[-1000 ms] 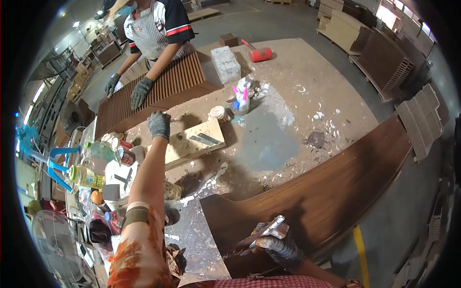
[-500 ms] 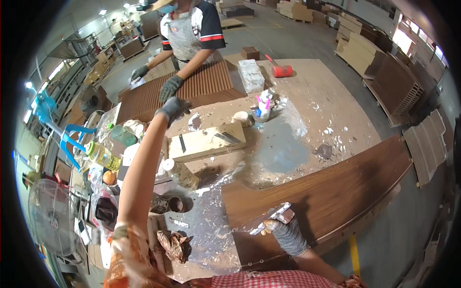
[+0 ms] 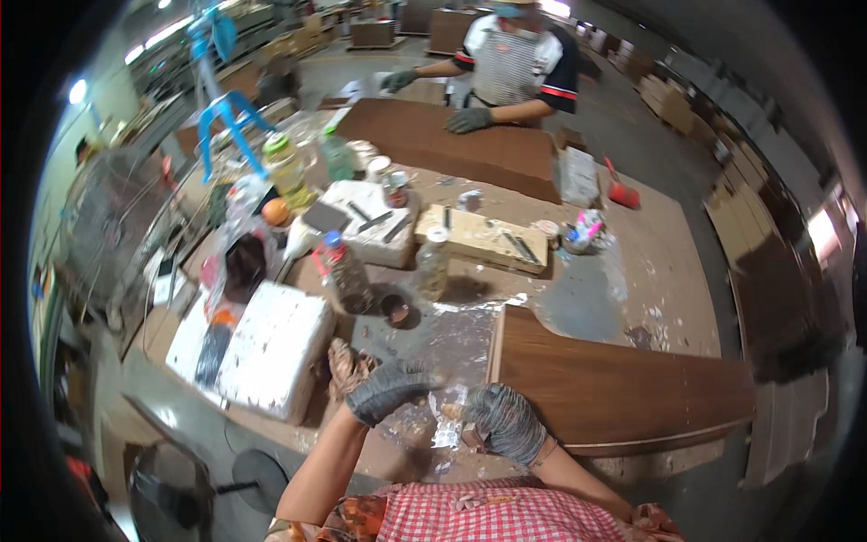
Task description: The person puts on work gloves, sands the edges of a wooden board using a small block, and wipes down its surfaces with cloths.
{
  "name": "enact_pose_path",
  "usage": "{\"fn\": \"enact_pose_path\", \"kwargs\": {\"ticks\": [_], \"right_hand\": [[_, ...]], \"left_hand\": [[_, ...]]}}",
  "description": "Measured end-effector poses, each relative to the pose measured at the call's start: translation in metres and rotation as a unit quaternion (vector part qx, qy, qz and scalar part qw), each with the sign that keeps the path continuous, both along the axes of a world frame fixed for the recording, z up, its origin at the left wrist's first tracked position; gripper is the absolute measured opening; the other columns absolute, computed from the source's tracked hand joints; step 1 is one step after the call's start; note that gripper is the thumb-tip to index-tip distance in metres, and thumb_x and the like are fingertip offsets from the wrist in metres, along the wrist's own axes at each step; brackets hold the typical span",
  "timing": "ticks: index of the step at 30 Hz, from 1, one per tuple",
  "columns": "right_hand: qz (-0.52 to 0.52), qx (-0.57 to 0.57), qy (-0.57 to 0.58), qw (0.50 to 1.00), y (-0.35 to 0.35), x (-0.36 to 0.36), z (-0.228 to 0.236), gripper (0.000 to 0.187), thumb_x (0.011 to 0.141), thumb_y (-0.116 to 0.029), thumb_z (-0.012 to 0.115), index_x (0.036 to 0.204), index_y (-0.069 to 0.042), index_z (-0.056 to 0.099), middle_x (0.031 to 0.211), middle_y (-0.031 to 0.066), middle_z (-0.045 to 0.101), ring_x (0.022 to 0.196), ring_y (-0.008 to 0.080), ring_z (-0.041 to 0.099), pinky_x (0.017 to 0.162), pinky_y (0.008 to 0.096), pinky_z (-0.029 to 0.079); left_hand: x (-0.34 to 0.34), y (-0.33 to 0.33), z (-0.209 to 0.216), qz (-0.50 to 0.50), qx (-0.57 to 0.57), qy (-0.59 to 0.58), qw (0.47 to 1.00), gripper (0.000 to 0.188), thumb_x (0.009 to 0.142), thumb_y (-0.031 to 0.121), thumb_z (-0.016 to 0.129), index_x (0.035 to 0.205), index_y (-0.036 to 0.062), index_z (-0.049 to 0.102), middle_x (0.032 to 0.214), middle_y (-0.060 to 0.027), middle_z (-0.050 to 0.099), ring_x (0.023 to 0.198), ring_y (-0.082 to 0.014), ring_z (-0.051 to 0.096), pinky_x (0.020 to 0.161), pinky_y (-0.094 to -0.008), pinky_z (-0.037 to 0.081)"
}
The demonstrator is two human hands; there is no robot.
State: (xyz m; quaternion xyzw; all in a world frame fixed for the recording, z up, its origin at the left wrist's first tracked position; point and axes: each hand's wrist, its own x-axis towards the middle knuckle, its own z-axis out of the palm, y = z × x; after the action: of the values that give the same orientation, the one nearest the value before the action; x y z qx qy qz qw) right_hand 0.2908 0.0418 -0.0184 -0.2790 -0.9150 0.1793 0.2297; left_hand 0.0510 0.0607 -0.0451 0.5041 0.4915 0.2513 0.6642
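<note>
Head view showed me a long, dark-brown wood-grain panel [image 3: 623,379] along the near right of the speckled brown table [image 3: 673,239]; I placed everything by it. Well left of the panel sat a white foam box [image 3: 280,339], then a crumpled brown wad [image 3: 347,367]. Closer, the grey-gloved left hand [image 3: 390,392] was loosely bent; blur hid whether it held anything. By the panel's near left corner, the grey-gloved right hand [image 3: 509,421] curled round a small brownish block [image 3: 472,437]. Good handling, I judged, needed a firm, level grip and residue kept off the panel.
</note>
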Motion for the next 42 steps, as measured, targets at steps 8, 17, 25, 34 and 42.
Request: {"fn": "enact_pose_path", "kwargs": {"ticks": [8,17,25,34,42], "right_hand": [[-0.084,-0.250,0.068,0.962,0.000,-0.035,0.028,0.050,0.078,-0.011,0.070,0.126,-0.013,0.057,0.100,0.0061,0.063,0.086,0.0211,0.059,0.082,0.0355,0.048],[-0.151,-0.603,0.147,0.770,0.051,-0.028,-0.027,0.043,0.091,-0.032,0.057,0.123,-0.003,0.054,0.097,0.0038,0.059,0.085,0.0095,0.056,0.068,0.0231,0.049],[-0.104,-0.278,-0.042,0.954,0.123,-0.056,-0.085,0.056,0.080,-0.022,0.073,0.129,-0.007,0.052,0.104,0.0048,0.065,0.083,0.0152,0.061,0.076,0.0251,0.051],[-0.104,-0.140,-0.025,0.984,0.138,-0.130,-0.118,0.031,0.070,-0.017,0.070,0.097,-0.002,0.067,0.091,0.0220,0.066,0.078,0.0381,0.062,0.073,0.0414,0.051],[-0.057,-0.044,-0.293,0.953,0.140,-0.161,-0.099,0.021,0.068,-0.021,0.074,0.081,-0.004,0.071,0.092,0.0215,0.067,0.073,0.0338,0.066,0.072,0.0436,0.053]], "left_hand": [[-0.036,-0.030,-0.005,0.188,-0.010,-0.171,0.967,0.037,0.085,0.018,0.068,0.118,0.0016,0.062,0.090,-0.0011,0.065,0.075,-0.0065,0.056,0.070,-0.0205,0.049],[-0.014,0.041,-0.134,-0.082,0.299,0.448,0.839,0.033,0.088,0.018,0.056,0.119,0.0103,0.062,0.119,-0.0080,0.064,0.105,-0.0200,0.062,0.091,-0.0329,0.047],[-0.006,0.050,-0.149,0.142,0.334,0.355,0.861,0.030,0.085,0.018,0.058,0.114,0.0091,0.061,0.104,-0.0142,0.064,0.104,-0.0289,0.060,0.099,-0.0408,0.040],[0.030,-0.076,-0.105,0.055,0.346,0.498,0.793,0.035,0.082,0.018,0.054,0.115,0.0104,0.063,0.127,-0.0108,0.057,0.116,-0.0327,0.051,0.096,-0.0435,0.041],[0.024,-0.079,-0.120,0.021,0.319,0.520,0.792,0.041,0.078,0.020,0.057,0.118,0.0087,0.061,0.130,-0.0101,0.055,0.119,-0.0314,0.049,0.100,-0.0457,0.037]]}}
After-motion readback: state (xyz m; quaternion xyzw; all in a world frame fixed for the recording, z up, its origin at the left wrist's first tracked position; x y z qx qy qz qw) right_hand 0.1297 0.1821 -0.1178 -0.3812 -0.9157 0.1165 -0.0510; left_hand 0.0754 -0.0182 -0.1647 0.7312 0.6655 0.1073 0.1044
